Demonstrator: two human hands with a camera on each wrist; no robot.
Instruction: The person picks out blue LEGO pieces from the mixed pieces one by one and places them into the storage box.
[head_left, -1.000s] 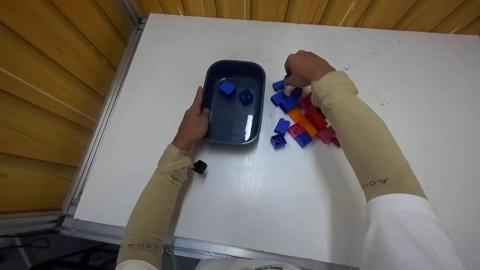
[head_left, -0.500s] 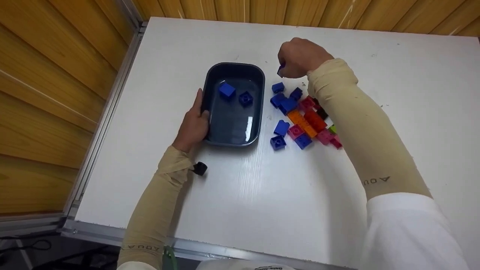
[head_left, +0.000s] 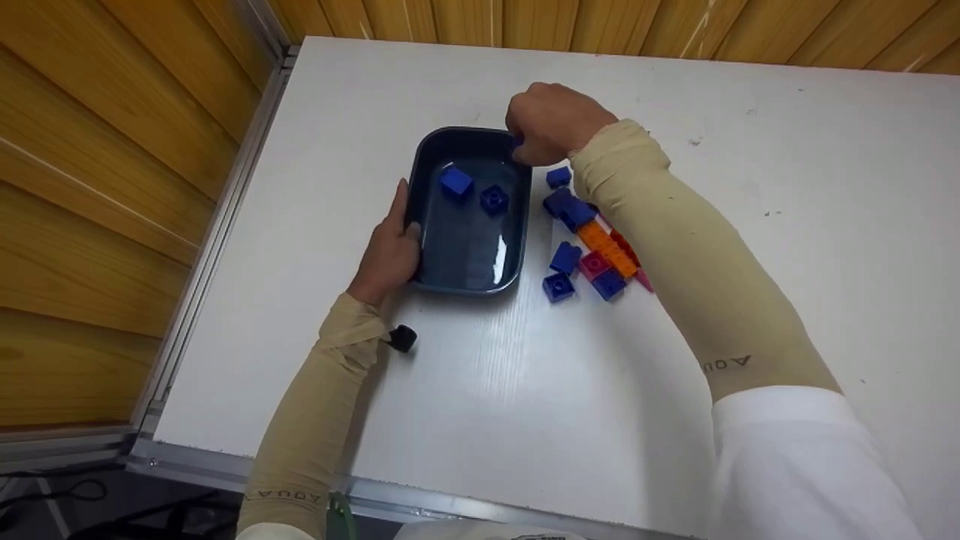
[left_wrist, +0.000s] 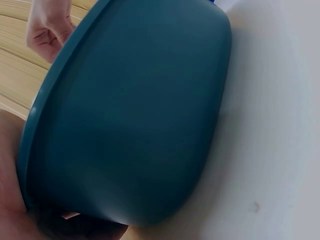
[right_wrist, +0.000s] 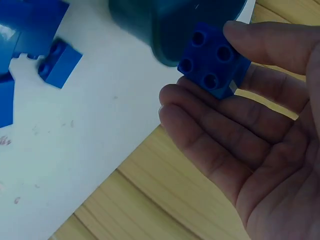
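Blue brick [right_wrist: 214, 60] pinched in your right hand [head_left: 551, 124] over tray [head_left: 469, 274] | left hand [head_left: 390, 251] gripped rim, steadying it.

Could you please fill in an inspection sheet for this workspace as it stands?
Surface: white table, faint marks.
Job's things: dark tub holding two blue bricks; blue brick in hand.
Clutter: mixed brick pile right of tub; small black object near left wrist.
Hands: left hand holds tub's side; right hand pinches blue brick at tub's far rim.
Cables: nothing seen.
Surroundings: wooden panel walls.
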